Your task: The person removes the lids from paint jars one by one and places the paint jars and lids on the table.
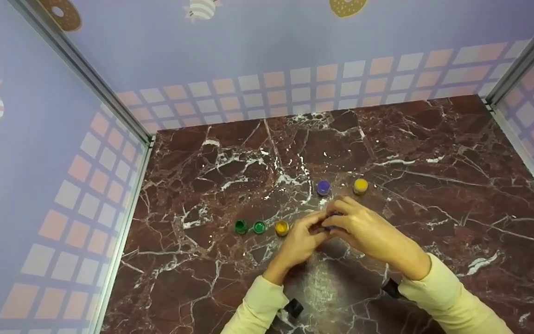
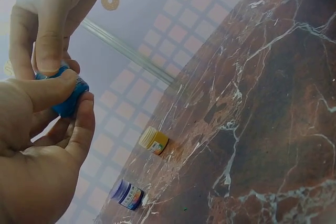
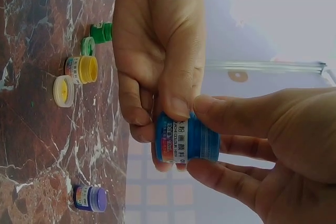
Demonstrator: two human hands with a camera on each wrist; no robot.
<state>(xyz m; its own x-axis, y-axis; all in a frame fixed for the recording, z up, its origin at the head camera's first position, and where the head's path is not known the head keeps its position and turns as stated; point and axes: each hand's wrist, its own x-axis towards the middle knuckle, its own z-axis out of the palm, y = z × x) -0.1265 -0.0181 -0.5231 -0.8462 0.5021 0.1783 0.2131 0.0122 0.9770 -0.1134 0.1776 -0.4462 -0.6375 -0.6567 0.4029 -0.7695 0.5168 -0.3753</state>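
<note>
A small blue paint jar (image 3: 176, 140) with a printed label is held up between both hands. My left hand (image 1: 300, 239) grips the jar's labelled body with thumb and fingers. At its other end, the thumb and fingertips of my right hand (image 1: 371, 232) pinch the ribbed blue lid (image 3: 210, 144). The lid sits on the jar. From the head view the jar is mostly hidden by the fingers. Just beyond the hands, a capped purple jar (image 1: 323, 187) and a capped yellow jar (image 1: 360, 186) stand on the marbled table (image 1: 183, 278).
Left of the hands stand an uncapped green jar (image 1: 240, 227), its upturned lid (image 1: 259, 227) and an uncapped yellow jar (image 1: 282, 228). A yellow-stained lid (image 3: 63, 91) lies beside the yellow jar, hidden from the head view. Patterned panels (image 1: 257, 51) border the table's back and sides.
</note>
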